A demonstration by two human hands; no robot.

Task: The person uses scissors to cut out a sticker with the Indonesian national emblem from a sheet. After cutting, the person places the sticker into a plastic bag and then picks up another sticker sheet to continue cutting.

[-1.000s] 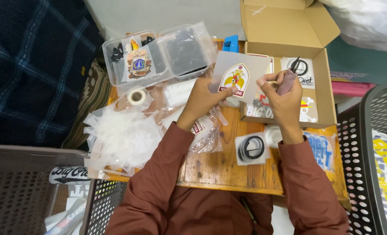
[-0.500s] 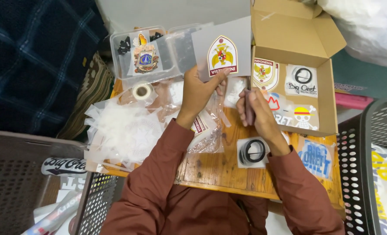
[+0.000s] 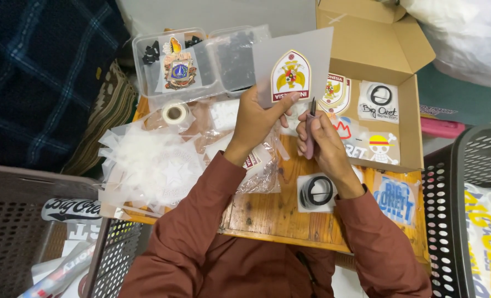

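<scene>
Sticker sheet (image 3: 293,69), grey with a shield-shaped red, white and gold emblem, is held up above the worktop (image 3: 267,207), pinched at its lower edge by the left hand (image 3: 255,118), whose thumb presses on the front near the emblem's bottom corner while the other fingers close behind. Just to its right, the right hand (image 3: 322,143) has its fingers wrapped tight around a slim mauve-handled craft knife (image 3: 310,129), the dark tip pointing up, close to the sheet's lower right edge; whether tip and sheet touch cannot be told. Both arms wear rust-brown sleeves. Below the right wrist lies a small white sheet with a black ring design (image 3: 316,192). Right of the hands, an open cardboard box (image 3: 405,60) holds more stickers. Behind the left hand stands a clear plastic container (image 3: 190,63) with emblems in it, and beside it a roll of tape (image 3: 174,113). A heap of translucent backing scraps (image 3: 151,163) lies to the left.
</scene>
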